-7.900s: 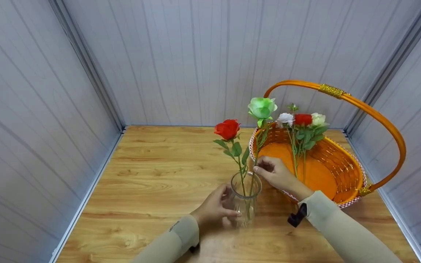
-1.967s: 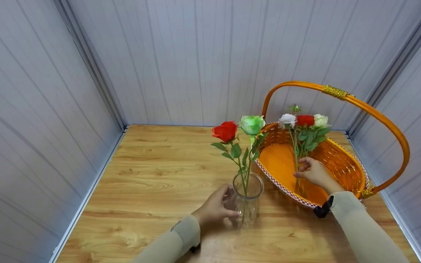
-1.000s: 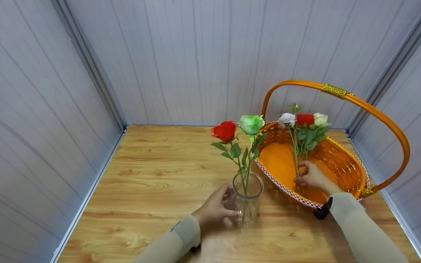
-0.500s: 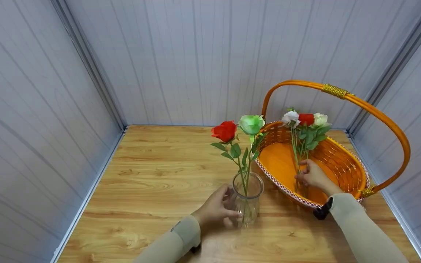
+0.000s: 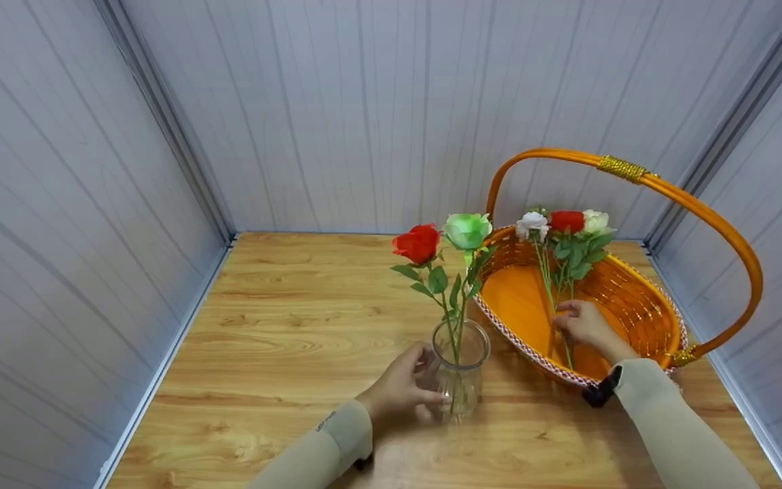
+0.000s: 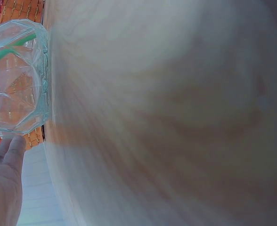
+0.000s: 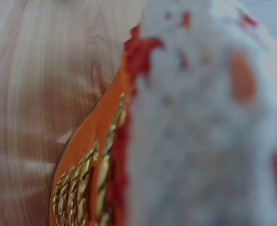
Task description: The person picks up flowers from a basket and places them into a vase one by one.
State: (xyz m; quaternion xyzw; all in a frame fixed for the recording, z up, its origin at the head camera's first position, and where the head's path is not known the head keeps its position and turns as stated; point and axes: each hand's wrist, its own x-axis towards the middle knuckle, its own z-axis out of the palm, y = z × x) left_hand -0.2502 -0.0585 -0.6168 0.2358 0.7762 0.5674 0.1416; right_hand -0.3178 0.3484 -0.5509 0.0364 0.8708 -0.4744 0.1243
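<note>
We see the two hands well apart from each other, each one busy with its own thing. The left hand [image 5: 401, 387] holds the glass vase [image 5: 471, 384] from its left side, with the thumb toward the near side; in the left wrist view, its fingertips touch the glass. The vase stands upright on the wooden worktop [image 5: 282, 339], and in it we find a red rose [image 5: 417, 244] on the left and a green rose [image 5: 467, 231] on the right, their stems crossing inside. The right hand [image 5: 588, 329] reaches into the orange basket [image 5: 525, 350], to the right of the vase, and pinches a thin green stem [image 5: 548, 292] between thumb and fingers. This stem seems to lead up to the white flower [image 5: 533, 226], but we cannot tell surely. Next to that flower, at the far side of the basket, are a second red flower [image 5: 567, 221] and, more to the right, a cream flower [image 5: 595, 222]. The arched handle [image 5: 710, 221] rises over the basket. Pale panel walls [image 5: 296, 102] stand behind and at both sides.
</note>
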